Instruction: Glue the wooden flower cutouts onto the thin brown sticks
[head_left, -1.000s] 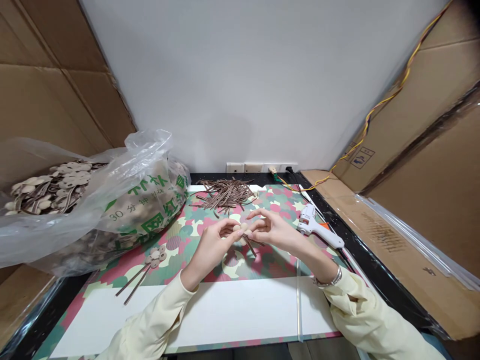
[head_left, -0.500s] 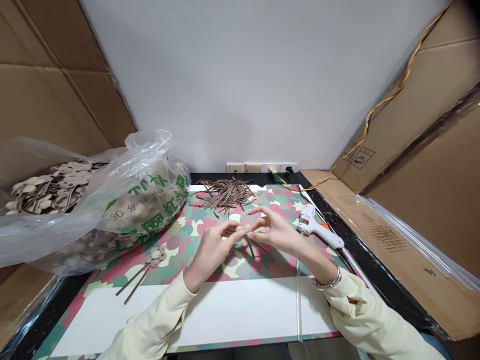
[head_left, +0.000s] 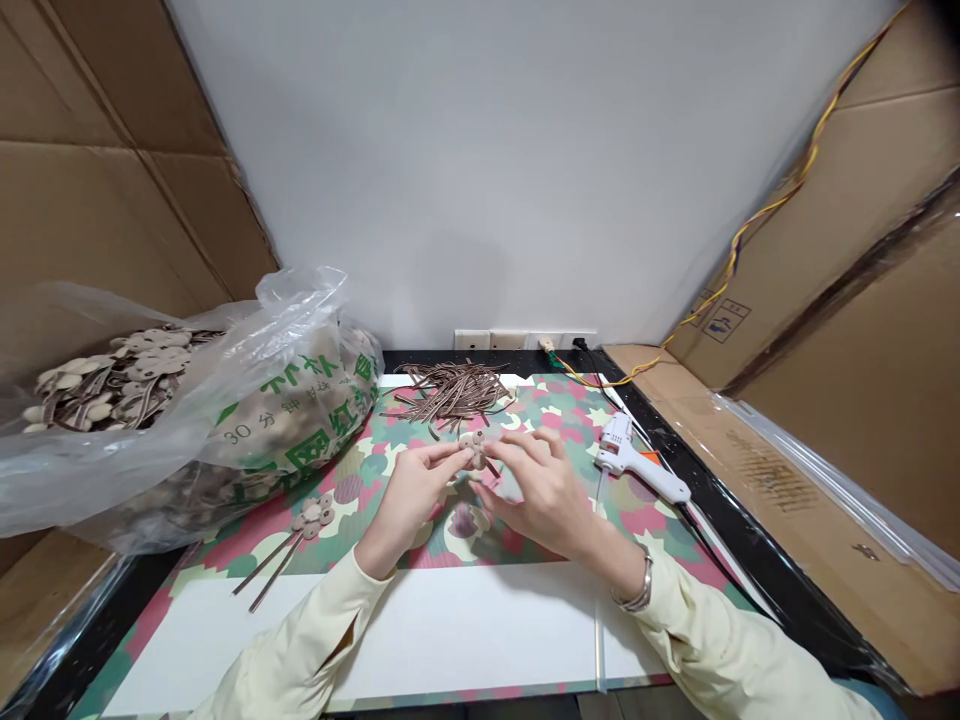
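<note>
Camouflage-print surface (head_left: 559,412), left fingers (head_left: 456,464) pinching flower (head_left: 475,446) (glue gun (head_left: 643,466) nearby)

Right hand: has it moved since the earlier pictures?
Yes, slightly. Judged against the wall sockets, the right hand sits lower in the view, and its wrist has shifted to the left.

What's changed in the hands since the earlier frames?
The beige flower-shaped piece with brown strip now shows a dark-dotted face instead of pale rounded petals. The left hand still pinches it; the right hand has shifted slightly toward the wearer, thumb spread away from it. Unchanged: white glue gun, brown strip pile, second beige flower-shaped piece, clear plastic bag with green print.
</note>
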